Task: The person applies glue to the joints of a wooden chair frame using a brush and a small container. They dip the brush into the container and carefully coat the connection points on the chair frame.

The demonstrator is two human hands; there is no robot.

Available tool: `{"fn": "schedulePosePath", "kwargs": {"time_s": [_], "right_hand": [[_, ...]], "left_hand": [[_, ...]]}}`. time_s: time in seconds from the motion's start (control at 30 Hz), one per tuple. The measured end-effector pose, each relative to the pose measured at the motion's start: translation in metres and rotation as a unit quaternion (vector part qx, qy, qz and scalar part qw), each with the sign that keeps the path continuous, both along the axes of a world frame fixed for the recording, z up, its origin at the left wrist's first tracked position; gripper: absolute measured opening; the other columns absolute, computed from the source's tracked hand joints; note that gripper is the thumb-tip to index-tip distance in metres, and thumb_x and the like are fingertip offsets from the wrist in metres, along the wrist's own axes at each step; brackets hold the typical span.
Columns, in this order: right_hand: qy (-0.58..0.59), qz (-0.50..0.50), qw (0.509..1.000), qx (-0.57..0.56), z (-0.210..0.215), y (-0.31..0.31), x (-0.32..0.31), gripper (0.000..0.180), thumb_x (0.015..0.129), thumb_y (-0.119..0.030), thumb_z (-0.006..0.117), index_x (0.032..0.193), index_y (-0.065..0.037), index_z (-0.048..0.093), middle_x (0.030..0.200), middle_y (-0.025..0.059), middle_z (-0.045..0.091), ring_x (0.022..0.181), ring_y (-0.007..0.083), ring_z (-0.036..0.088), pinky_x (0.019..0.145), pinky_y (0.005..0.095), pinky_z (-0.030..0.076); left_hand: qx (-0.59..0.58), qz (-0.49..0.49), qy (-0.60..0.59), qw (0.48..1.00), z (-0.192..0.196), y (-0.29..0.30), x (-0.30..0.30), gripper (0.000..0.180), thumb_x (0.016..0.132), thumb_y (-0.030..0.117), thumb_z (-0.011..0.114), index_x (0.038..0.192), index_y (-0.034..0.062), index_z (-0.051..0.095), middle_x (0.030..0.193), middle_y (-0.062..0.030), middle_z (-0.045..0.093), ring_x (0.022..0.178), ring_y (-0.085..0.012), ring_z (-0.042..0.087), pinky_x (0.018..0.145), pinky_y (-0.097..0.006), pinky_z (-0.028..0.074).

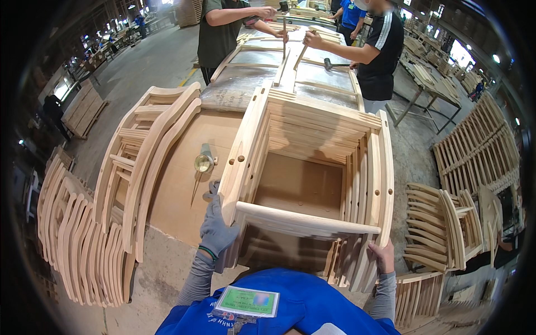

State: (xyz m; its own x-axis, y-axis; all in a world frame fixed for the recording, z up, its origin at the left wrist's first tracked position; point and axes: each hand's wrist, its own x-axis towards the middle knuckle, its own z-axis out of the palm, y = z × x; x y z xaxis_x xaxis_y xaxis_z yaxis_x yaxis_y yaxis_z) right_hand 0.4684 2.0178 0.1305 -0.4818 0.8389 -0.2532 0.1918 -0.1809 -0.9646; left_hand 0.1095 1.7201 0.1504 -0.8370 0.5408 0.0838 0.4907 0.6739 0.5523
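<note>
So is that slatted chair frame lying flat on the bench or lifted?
Lifted and tilted: both hands, left hand and right hand, grip the slatted chair frame near its lower end.

The wooden chair frame [312, 162] fills the middle of the bench [178, 195]. Left of the frame lies a strip of bare bench, broken by a brass-topped tool [204, 162] and blocked farther left by stacked curved parts [142, 162]. Inside the frame an open gap shows bench. Beyond the frame, two workers' arms and a mallet [329, 64] crowd the next bench.

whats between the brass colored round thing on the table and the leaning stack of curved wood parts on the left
In the head view, only bare brown tabletop lies between the brass-coloured round thing and the leaning stack of curved wood parts.
</note>
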Motion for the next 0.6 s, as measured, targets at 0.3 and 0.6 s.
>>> {"fn": "schedulePosePath", "kwargs": {"time_s": [0.3, 0.6], "right_hand": [[0.001, -0.01, 1.0, -0.001, 0.0089, -0.0014, -0.0042, 0.049, 0.072, -0.011, 0.073, 0.113, 0.002, 0.05, 0.093, 0.0069, 0.06, 0.077, 0.0132, 0.058, 0.067, 0.0257, 0.05], [-0.024, 0.016, 0.993, 0.115, 0.0013, 0.0022, -0.0026, 0.072, 0.076, -0.02, 0.071, 0.132, 0.005, 0.034, 0.124, 0.0157, 0.047, 0.111, 0.0221, 0.048, 0.093, 0.0319, 0.039]], "left_hand": [[0.0, -0.007, 0.0, 1.0, 0.0027, 0.0035, -0.0002, 0.088, 0.067, 0.023, 0.063, 0.139, -0.0023, 0.021, 0.131, -0.0264, 0.035, 0.119, -0.0401, 0.04, 0.099, -0.041, 0.036], [-0.001, 0.016, -0.032, 0.999, 0.007, 0.0013, 0.0029, 0.087, 0.07, 0.028, 0.063, 0.14, -0.0005, 0.02, 0.132, -0.0247, 0.036, 0.122, -0.0392, 0.039, 0.1, -0.042, 0.036]]}}
